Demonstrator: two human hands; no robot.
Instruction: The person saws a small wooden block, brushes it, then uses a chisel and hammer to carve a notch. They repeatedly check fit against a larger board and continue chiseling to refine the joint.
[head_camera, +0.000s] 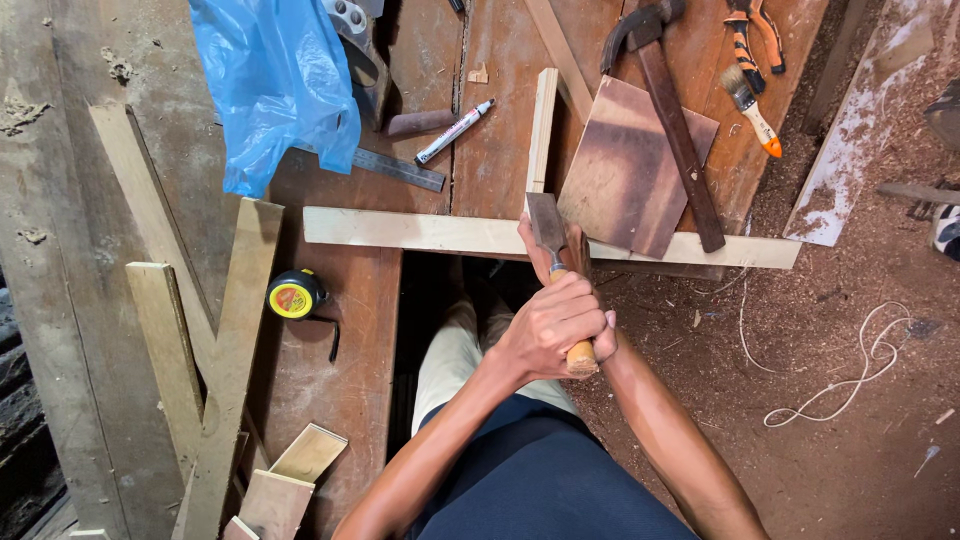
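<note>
A wide flat chisel (546, 222) with a wooden handle stands with its blade on a long pale wood strip (420, 232), where a second strip (543, 125) meets it at a right angle. My left hand (548, 325) is wrapped around the handle. My right hand (590, 300) lies mostly hidden under and behind the left one, fingers up near the blade, also gripping the chisel.
On the wooden bench lie a square brown board (625, 170), a hammer (665, 110), a small brush (752, 108), pliers (752, 35), a marker (455, 131), a steel ruler (395, 168), a blue plastic bag (275, 85) and a yellow tape measure (294, 296). Loose planks (195, 350) lie left; white cord (850, 375) on sawdust floor.
</note>
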